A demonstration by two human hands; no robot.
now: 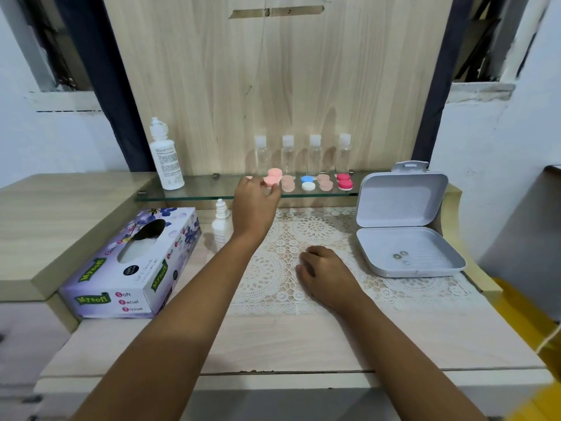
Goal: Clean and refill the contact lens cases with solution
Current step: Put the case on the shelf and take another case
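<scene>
My left hand [255,205]: reached up to the glass shelf [182,194], fingertips pinching the pink case [273,177] at the left of the row. My right hand [324,271]: palm down on the lace mat [273,268], fingers loosely curled, holding nothing. Shelf row, rightward: beige case [287,183], blue-white case [308,182], red case [345,181]. Big bottle [165,156]: upright, shelf's left end. Small bottle [221,223]: on desk, beside my left wrist.

Bare left hand [255,205] and bare right hand [326,273]. Forearms uncovered along entire visible length, slim, tapering toward wrists. Fingers and wrists plain.
</scene>
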